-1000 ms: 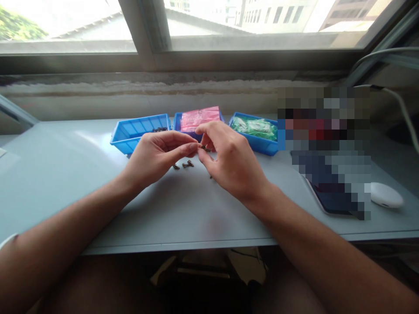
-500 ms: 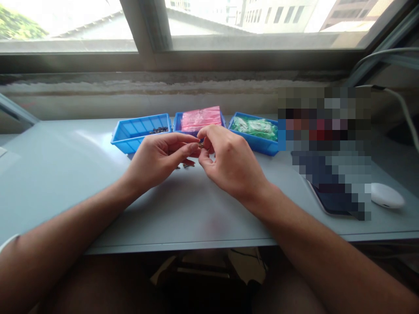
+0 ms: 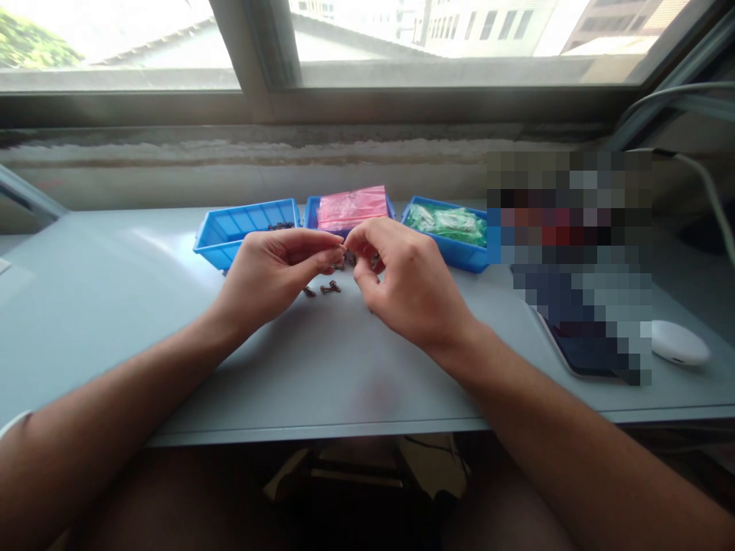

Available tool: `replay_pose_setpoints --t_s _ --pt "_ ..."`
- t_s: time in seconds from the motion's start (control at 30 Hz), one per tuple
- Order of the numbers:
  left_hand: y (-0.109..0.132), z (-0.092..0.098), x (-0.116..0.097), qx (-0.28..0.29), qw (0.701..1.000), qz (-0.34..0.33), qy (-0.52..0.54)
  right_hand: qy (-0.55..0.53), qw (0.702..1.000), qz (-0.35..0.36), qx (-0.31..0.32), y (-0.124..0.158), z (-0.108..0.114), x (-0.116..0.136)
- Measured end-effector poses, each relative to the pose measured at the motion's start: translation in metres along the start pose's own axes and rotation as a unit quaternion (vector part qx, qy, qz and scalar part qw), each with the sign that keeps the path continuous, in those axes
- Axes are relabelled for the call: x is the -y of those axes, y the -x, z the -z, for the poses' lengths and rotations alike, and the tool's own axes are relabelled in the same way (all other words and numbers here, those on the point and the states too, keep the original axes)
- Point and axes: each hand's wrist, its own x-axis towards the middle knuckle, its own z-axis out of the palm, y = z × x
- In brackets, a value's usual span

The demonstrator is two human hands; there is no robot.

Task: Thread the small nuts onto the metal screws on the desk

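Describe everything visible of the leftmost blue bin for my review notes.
The leftmost blue bin is open-topped and rectangular and looks like plastic, with ribbed walls and a thin rim. It stands upright on the pale table, set slightly askew, beside the middle blue bin; whether the two touch is unclear. Small dark pieces lie toward its right end. The left hand, nearer the camera, hides part of its near side.

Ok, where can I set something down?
Free: pale blue tabletop left of the leftmost blue plastic tray, and the front strip between the forearms. Crowded: around the left hand and right hand, among small bronze metal parts; right, by the flat dark phone.
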Motion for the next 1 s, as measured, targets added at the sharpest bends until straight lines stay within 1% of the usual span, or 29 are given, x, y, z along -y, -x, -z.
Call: replay_pose_setpoints --t_s 0.07,0.17,0.23,0.3,0.37,0.43,0.5,0.57,0.63,0.7,0.77,0.87,1.0 --pt "-0.0006 0.0004 0.0021 -0.011 0.999 -0.016 -0.029 -0.01 1.0 -0.004 -0.008 -0.0005 -0.0004 0.0006" --pt "-0.0017 0.0013 0.0039 -0.002 0.996 -0.057 -0.067 -0.042 0.999 -0.006 0.006 -0.0019 -0.0002 0.0017" --pt "-0.002 0.0014 0.0041 0.006 0.994 -0.078 -0.076 -0.053 0.998 -0.015 0.02 -0.0025 0.0003 0.0021" --pt "-0.0018 0.0009 0.0039 0.008 0.994 -0.082 -0.072 -0.059 0.997 -0.029 0.027 -0.0027 0.0007 0.0023" --pt "-0.0013 0.0 0.0033 0.012 0.997 -0.067 -0.041 -0.058 0.997 -0.043 0.027 -0.0022 0.0005 0.0022" --pt "-0.0006 -0.0012 0.0021 0.019 0.999 -0.043 0.015 -0.047 0.997 -0.051 0.021 -0.0014 0.0 0.0016" --pt "-0.0001 -0.0021 0.0002 0.031 0.997 -0.026 0.072 -0.031 0.999 -0.043 0.012 -0.0005 -0.0004 0.0005" --pt "0.0002 -0.0023 -0.0023 0.038 0.994 -0.014 0.102 -0.019 1.0 -0.024 0.0 0.0 -0.0004 -0.0007" --pt "0.0004 -0.0015 -0.0045 0.04 0.995 0.005 0.094 -0.022 1.0 -0.015 -0.011 0.0 0.0001 -0.0015" --pt "0.0003 0.0002 -0.0057 0.047 0.996 0.025 0.065 -0.037 0.999 -0.024 -0.014 -0.0006 0.0007 -0.0015" --pt "0.0001 0.0021 -0.0055 0.068 0.996 0.035 0.041 -0.049 0.998 -0.033 -0.009 -0.0015 0.0009 -0.001" --pt "0.0 0.0037 -0.0037 0.094 0.995 0.029 0.026 -0.044 0.999 -0.027 -0.001 -0.0023 0.0003 -0.0009" --pt "-0.0003 0.0033 -0.0012 0.082 0.996 0.017 0.026 -0.052 0.999 -0.004 0.013 -0.0014 -0.0008 -0.0031"
